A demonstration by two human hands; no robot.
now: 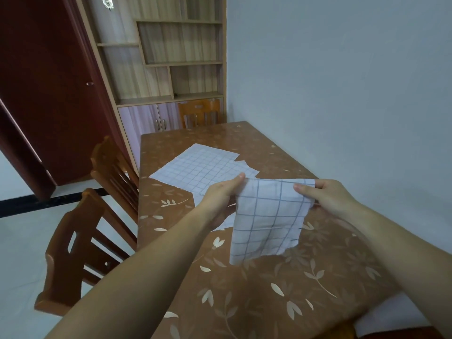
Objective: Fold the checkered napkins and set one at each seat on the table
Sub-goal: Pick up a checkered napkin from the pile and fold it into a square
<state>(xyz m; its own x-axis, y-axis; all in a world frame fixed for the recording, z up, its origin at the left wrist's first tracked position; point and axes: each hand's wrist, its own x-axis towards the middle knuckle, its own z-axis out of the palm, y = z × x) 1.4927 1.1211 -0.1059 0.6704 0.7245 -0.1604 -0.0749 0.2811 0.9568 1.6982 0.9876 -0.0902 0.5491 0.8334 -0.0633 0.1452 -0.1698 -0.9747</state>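
A white napkin with a grey check (267, 221) hangs in the air above the brown leaf-patterned table (256, 297). My left hand (221, 199) pinches its upper left corner and my right hand (327, 198) pinches its upper right corner, so the cloth drapes down between them. Further back on the table lie more checkered napkins (195, 168), spread flat and overlapping; my left hand hides part of them.
Two wooden chairs (80, 243) stand along the table's left side and a third chair (199, 113) at the far end. A grey wall runs close along the right side. A shelf unit (171, 57) and a dark red door (49, 94) stand behind.
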